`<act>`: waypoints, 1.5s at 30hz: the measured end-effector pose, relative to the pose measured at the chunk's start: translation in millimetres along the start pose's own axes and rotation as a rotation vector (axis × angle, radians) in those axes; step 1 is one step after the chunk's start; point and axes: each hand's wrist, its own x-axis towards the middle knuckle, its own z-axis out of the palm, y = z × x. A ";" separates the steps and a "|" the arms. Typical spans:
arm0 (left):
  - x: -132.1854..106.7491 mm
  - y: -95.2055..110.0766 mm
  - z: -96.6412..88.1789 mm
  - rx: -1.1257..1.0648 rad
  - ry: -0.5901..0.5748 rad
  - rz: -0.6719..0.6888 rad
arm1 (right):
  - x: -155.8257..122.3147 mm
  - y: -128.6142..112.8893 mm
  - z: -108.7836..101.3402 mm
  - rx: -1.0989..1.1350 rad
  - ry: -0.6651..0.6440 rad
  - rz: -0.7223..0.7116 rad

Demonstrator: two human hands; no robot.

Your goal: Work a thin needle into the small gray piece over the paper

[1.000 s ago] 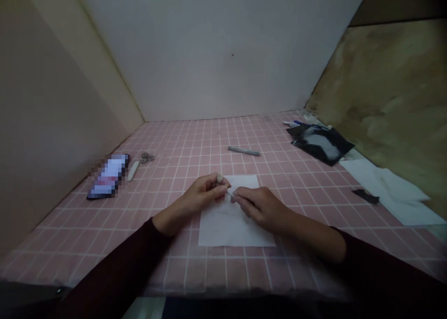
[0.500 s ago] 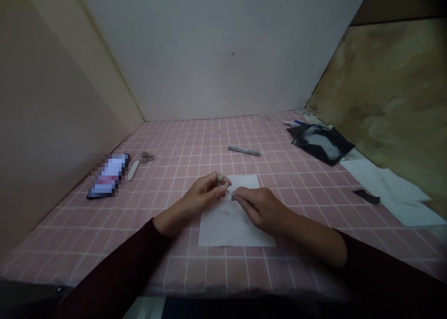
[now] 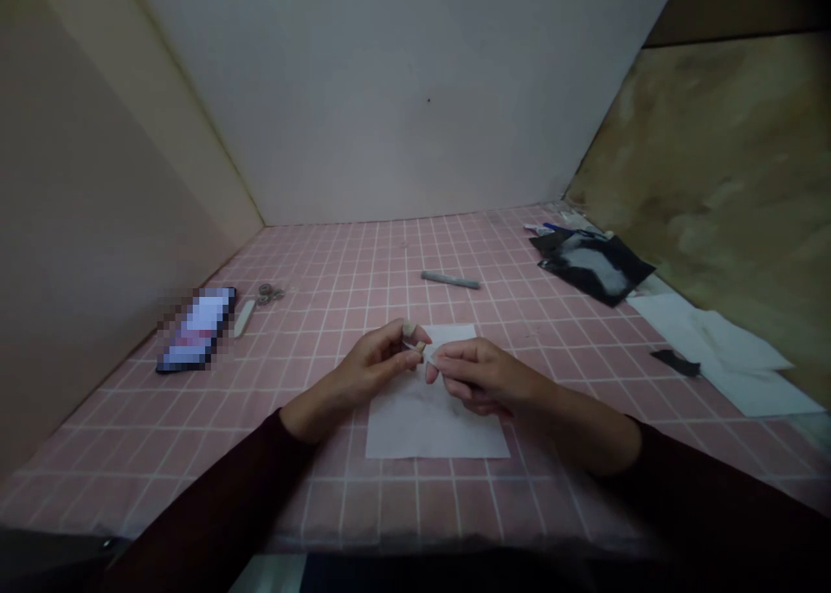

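Note:
My left hand (image 3: 373,359) is closed in a pinch on a small tan piece (image 3: 421,348), too small for me to name its kind. A pale wrap (image 3: 409,326) sits around one of its fingers. Close beside it, my right hand (image 3: 480,372) pinches a thin whitish strip (image 3: 428,358), whose tip meets or nearly meets the tan piece. Most of the strip is hidden by the fingers. Both hands are above a white sheet of paper (image 3: 428,433) with faint grey smudges, which lies on the pink checked tablecloth (image 3: 325,316).
A grey stick (image 3: 450,280) lies beyond the paper. On the left are a phone (image 3: 198,329), a white flat strip (image 3: 244,318) and several small grey rings (image 3: 266,293). Dusty black sheets (image 3: 597,268), white papers (image 3: 740,351) and a black scrap (image 3: 675,363) lie on the right.
My right hand has turned, its fingers now more spread below the pinch, and the strip shows less. My left hand stays nearly in place. The whole view has shifted slightly.

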 end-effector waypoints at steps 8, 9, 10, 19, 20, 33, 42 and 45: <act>3.2 -5.1 -2.7 0.110 0.055 -0.080 | -0.7 7.4 7.3 -0.600 0.216 -0.368; 3.3 -4.8 -3.5 0.108 0.045 -0.067 | -0.7 5.2 5.9 -0.463 0.177 -0.288; 3.3 -4.2 -4.1 0.096 0.033 -0.053 | -0.8 2.6 4.2 -0.288 0.133 -0.193; -0.5 2.5 4.7 -0.022 0.022 0.026 | -2.2 -6.1 -1.0 0.251 -0.031 0.089; -0.4 2.3 4.8 -0.012 0.048 0.023 | -2.2 -4.3 0.5 0.117 -0.008 0.033; -0.8 3.1 -1.4 0.003 0.051 -0.034 | 0.3 -3.9 -3.5 0.270 -0.011 0.096; 0.9 -2.9 0.6 0.021 0.073 -0.020 | -0.2 4.9 4.8 -0.498 0.159 -0.315; 1.7 -4.0 -0.3 0.033 0.092 -0.084 | -0.9 6.3 8.6 -0.722 0.260 -0.453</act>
